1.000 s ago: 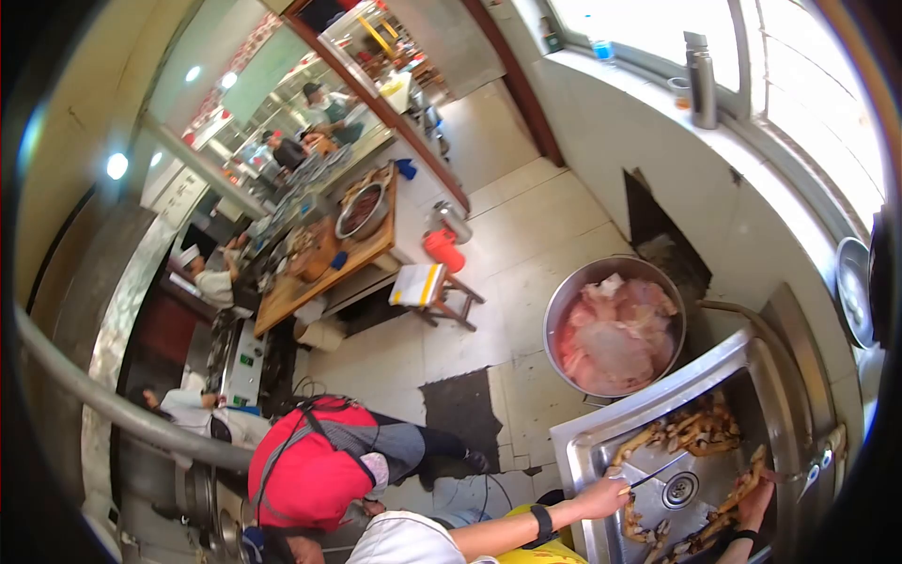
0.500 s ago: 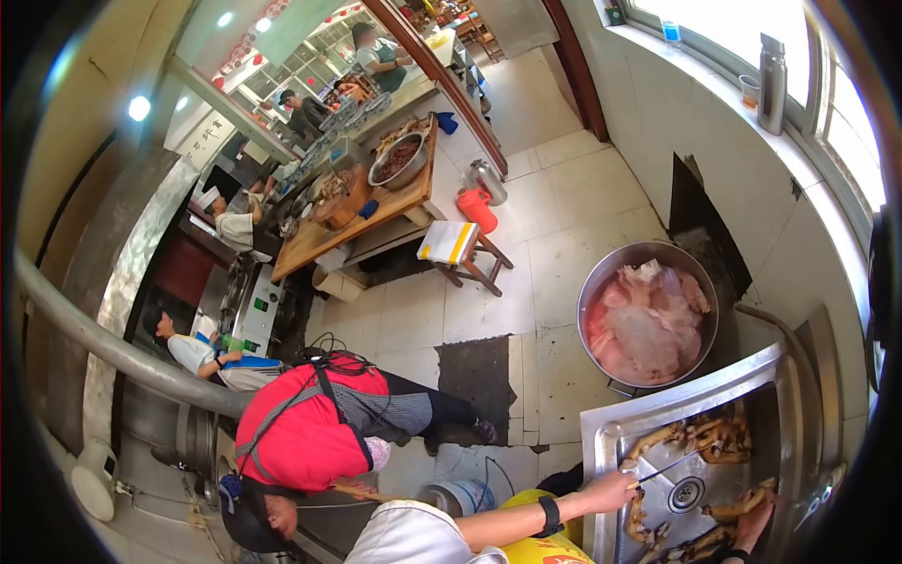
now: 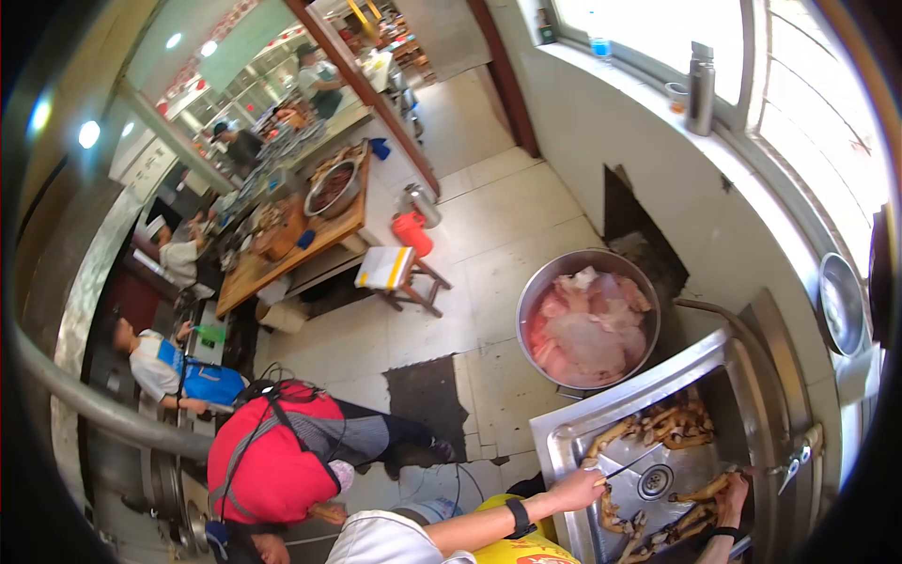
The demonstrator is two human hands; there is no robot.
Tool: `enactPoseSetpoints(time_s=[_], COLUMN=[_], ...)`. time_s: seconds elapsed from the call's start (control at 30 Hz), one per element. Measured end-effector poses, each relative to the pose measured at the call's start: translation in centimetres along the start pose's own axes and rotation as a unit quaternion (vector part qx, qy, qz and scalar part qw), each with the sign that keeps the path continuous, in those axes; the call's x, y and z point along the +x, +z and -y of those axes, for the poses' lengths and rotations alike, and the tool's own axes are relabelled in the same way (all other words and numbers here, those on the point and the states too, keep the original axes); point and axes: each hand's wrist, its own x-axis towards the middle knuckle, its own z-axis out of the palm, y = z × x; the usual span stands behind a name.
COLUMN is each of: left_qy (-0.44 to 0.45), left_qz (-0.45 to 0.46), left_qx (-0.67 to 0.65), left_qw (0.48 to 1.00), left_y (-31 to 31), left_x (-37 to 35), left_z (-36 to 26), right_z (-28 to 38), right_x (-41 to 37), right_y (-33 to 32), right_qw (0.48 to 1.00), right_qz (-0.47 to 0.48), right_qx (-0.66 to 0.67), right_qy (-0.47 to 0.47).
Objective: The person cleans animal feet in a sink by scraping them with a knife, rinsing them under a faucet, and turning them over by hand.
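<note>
My left hand (image 3: 576, 490), with a black band on its wrist, is closed around the handle of a thin dark tool (image 3: 631, 462) that extends over the metal sink (image 3: 620, 406). At the sink's right side my right hand (image 3: 732, 500) is wrapped round the end of a long brown meat piece (image 3: 700, 493). Several similar brown pieces (image 3: 678, 422) lie along the far side of the basin, and more lie near its front. The drain (image 3: 655, 482) shows between my hands.
A large pot of pale pink meat (image 3: 592, 340) stands beyond the sink. A person in a red vest (image 3: 268, 461) bends at the left. Further back are a stool (image 3: 385, 269), a red jug (image 3: 412, 233) and a wooden table (image 3: 329, 235). A tap (image 3: 794, 462) is at right.
The view has swung right, so the surroundings sit further left. More of the right hand shows. The person in the blue apron has turned, and the red-vested person appears lower.
</note>
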Motion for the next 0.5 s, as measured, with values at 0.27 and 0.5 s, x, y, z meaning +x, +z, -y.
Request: enactPoseSetpoints(time_s=[0.27,0.5], left_qy=[0.0,0.032], left_qz=[0.048,0.055], left_qx=[0.019,0.032], left_qw=[0.999,0.997], left_y=[0.8,1.0], left_x=[1.0,1.4], left_z=[-0.8,-2.1], right_z=[0.0,-1.4], right_x=[-1.1,-0.7], right_y=[1.5,0.4], right_qw=[0.998,0.985], right_qz=[-0.029,-0.083], right_qx=[-0.045,0.148], right_qy=[-0.037,0.01])
